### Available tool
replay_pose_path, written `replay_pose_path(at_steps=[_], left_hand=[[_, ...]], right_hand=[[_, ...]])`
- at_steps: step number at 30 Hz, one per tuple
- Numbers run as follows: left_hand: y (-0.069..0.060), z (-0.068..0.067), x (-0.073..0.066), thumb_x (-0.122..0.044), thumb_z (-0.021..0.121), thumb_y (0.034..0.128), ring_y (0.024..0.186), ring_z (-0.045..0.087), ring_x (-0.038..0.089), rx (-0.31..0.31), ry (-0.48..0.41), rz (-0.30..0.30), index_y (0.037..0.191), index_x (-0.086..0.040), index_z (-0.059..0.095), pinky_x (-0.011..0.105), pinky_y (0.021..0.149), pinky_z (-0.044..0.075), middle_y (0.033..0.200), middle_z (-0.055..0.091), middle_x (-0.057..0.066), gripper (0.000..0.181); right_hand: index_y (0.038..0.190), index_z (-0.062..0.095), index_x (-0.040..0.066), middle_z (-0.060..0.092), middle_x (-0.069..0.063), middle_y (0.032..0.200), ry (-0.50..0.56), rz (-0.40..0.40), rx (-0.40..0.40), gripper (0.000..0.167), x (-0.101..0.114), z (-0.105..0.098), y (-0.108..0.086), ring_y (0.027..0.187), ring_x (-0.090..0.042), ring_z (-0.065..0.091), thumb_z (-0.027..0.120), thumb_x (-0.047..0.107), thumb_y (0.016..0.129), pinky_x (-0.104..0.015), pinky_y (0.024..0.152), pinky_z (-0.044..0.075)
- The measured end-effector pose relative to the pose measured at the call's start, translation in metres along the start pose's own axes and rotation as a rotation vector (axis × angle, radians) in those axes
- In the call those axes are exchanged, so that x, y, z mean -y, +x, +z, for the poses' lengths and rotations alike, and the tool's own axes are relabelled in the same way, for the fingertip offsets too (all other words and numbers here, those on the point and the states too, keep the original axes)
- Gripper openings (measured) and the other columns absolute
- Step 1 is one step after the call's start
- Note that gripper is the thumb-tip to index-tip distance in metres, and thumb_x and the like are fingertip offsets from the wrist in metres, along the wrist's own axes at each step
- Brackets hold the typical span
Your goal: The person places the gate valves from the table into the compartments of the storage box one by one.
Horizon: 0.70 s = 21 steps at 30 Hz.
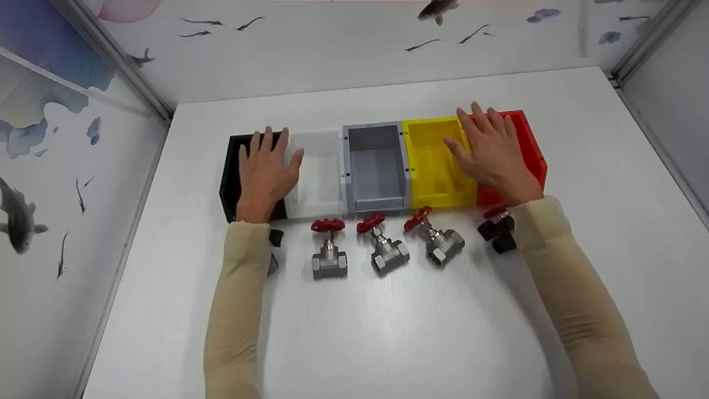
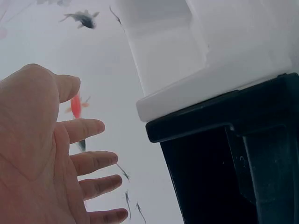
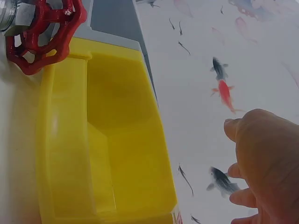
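My left hand is spread flat above the black bin and the edge of the white bin. My right hand, fingers straight, hovers over the red bin and the side of the yellow bin. A grey bin sits in the middle of the row. In the wrist views, the left palm and the right hand hold nothing. Before the bins lie metal valves with red handwheels, among them a left one, a middle one and a tilted one.
A black valve with a red handwheel is partly covered by the right sleeve. Beside the left sleeve, a partly hidden dark object shows. White walls with painted fish enclose the white table at back and left.
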<state>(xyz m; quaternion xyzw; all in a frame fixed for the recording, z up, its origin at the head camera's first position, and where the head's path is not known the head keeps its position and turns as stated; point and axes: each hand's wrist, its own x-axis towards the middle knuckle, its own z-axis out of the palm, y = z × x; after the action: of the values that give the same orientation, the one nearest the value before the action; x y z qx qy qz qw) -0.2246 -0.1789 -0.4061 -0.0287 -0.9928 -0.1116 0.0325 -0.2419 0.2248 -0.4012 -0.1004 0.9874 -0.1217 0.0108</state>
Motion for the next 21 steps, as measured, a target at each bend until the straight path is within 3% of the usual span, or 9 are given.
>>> replay_pose_path(at_steps=[12,16,21], left_hand=[[-0.009,-0.01,0.008,-0.048,0.037,0.1051,0.143,0.031,0.041,0.037,-0.05,-0.014,0.155,-0.009,0.033,0.059,0.115,0.026,0.155,0.035,0.023,0.063],[-0.013,-0.013,0.014,-0.042,0.04,0.1054,0.138,0.038,0.043,0.043,-0.083,-0.007,0.153,-0.006,0.035,0.058,0.11,0.034,0.152,0.04,0.025,0.06],[-0.017,-0.017,0.02,-0.035,0.044,0.1049,0.137,0.039,0.043,0.055,-0.135,-0.026,0.151,-0.004,0.039,0.057,0.109,0.036,0.15,0.042,0.024,0.056]], right_hand=[[0.16,0.016,0.014,0.015,-0.015,0.165,0.097,-0.045,0.019,0.076,-0.003,-0.003,-0.008,0.15,-0.039,0.013,0.04,0.055,0.101,-0.056,0.121,0.005],[0.16,0.018,0.015,0.02,-0.016,0.163,0.138,-0.04,0.03,0.076,-0.004,-0.005,-0.011,0.148,-0.042,0.019,0.043,0.056,0.1,-0.06,0.119,0.012],[0.159,0.021,0.018,0.027,-0.018,0.16,0.167,-0.019,0.045,0.077,-0.005,-0.01,-0.018,0.145,-0.045,0.024,0.049,0.056,0.098,-0.065,0.115,0.019]])
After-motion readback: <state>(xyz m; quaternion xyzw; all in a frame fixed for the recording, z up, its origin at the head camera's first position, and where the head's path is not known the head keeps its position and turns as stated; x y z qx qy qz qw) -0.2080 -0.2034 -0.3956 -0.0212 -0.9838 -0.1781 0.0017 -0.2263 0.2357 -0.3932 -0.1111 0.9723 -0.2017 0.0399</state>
